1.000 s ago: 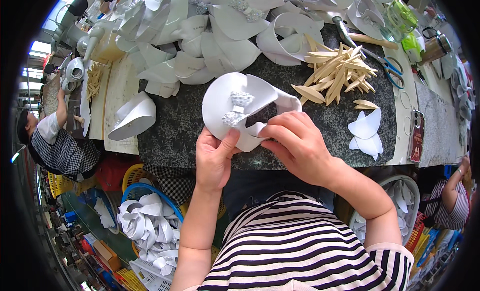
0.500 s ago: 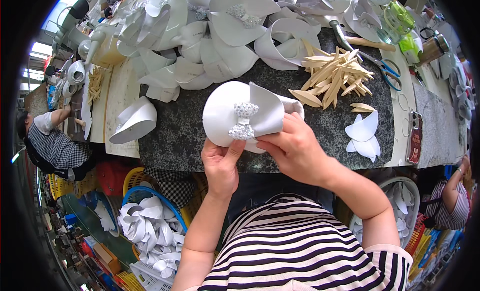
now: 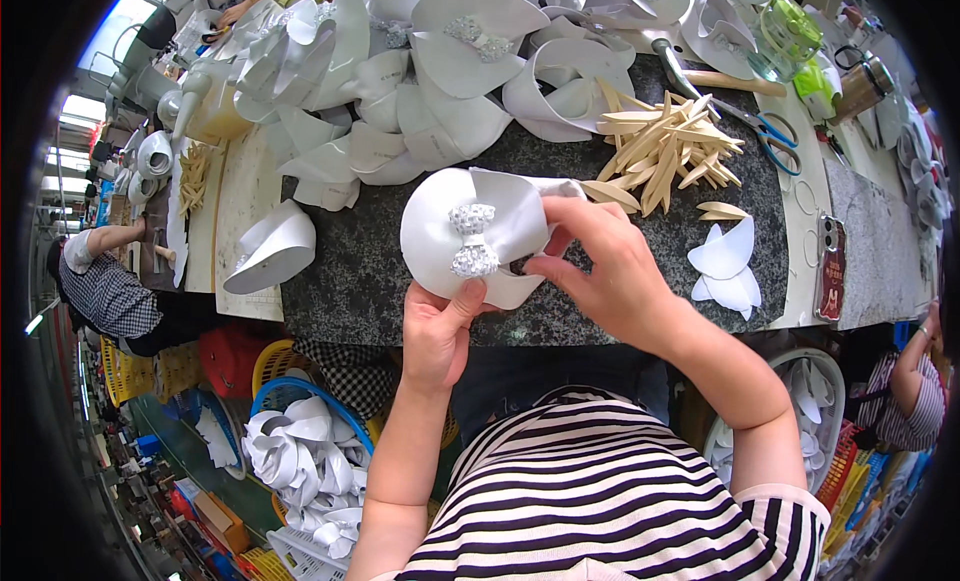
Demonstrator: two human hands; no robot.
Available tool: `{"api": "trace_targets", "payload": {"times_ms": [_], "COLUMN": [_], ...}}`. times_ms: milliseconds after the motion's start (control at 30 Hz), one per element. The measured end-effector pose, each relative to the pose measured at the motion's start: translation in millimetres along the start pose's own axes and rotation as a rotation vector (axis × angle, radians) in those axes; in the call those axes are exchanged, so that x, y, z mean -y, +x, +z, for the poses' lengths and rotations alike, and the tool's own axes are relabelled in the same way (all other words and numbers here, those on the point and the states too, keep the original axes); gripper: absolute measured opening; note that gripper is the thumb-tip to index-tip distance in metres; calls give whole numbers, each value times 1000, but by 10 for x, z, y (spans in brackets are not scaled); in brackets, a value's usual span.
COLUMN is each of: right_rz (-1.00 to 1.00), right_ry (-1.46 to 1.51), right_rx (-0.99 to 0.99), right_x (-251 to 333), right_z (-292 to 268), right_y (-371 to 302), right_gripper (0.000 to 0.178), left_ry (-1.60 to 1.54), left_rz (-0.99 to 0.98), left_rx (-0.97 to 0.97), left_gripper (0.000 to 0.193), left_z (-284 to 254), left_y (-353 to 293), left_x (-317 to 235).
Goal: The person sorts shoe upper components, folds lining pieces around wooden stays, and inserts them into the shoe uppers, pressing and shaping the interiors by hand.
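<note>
A white shoe upper (image 3: 425, 226), with a glittering silver bow (image 3: 472, 239) on its front, is held above the near part of the dark work board. My left hand (image 3: 437, 331) grips its lower edge, the thumb pressed just under the bow. At the upper's right side, my right hand (image 3: 605, 271) has its fingers curled round the strap-like end, thumb and forefinger bent toward each other. The palm hides part of that end. To the left lies another white upper (image 3: 272, 249) on its side. Flat white petal-shaped pieces (image 3: 725, 266) rest on the board at right.
Beyond my hands are heaped white uppers (image 3: 440, 111) and a pile of pale wooden slivers (image 3: 670, 146). A hammer (image 3: 735, 82), blue-handled scissors (image 3: 778, 141) and a phone (image 3: 830, 271) lie at right. Below the table edge stands a blue-rimmed basket (image 3: 310, 391) of white pieces. Other people work at both sides.
My right hand has shifted slightly right, and its fingers have opened wider at the upper's strap end. The upper has turned a little; my left hand keeps its grip.
</note>
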State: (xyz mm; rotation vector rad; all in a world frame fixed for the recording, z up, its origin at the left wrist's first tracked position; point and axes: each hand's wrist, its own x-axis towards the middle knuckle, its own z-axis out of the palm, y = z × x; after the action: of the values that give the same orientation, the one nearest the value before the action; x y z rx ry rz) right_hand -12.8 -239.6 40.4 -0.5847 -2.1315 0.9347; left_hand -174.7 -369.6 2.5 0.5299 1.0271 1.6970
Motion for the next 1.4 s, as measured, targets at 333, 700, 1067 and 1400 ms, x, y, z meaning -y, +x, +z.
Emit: {"api": "trace_targets", "payload": {"times_ms": [333, 700, 1067, 1400], "right_rz": [130, -365, -248, -230], "right_ry": [63, -278, -95, -11], "right_rx": [204, -36, 307, 517], "right_x": [-60, -131, -163, -181], "right_z": [15, 207, 104, -50], "right_y": [203, -145, -58, 44], "right_gripper": [22, 19, 22, 22], "left_ry": [90, -204, -82, 158], "left_rz": [174, -27, -78, 67], "left_rx": [-20, -143, -82, 66], "left_gripper": [39, 34, 38, 42], "left_z": [69, 113, 11, -185], "left_y": [-83, -34, -121, -85], "left_x": [15, 85, 9, -43]}}
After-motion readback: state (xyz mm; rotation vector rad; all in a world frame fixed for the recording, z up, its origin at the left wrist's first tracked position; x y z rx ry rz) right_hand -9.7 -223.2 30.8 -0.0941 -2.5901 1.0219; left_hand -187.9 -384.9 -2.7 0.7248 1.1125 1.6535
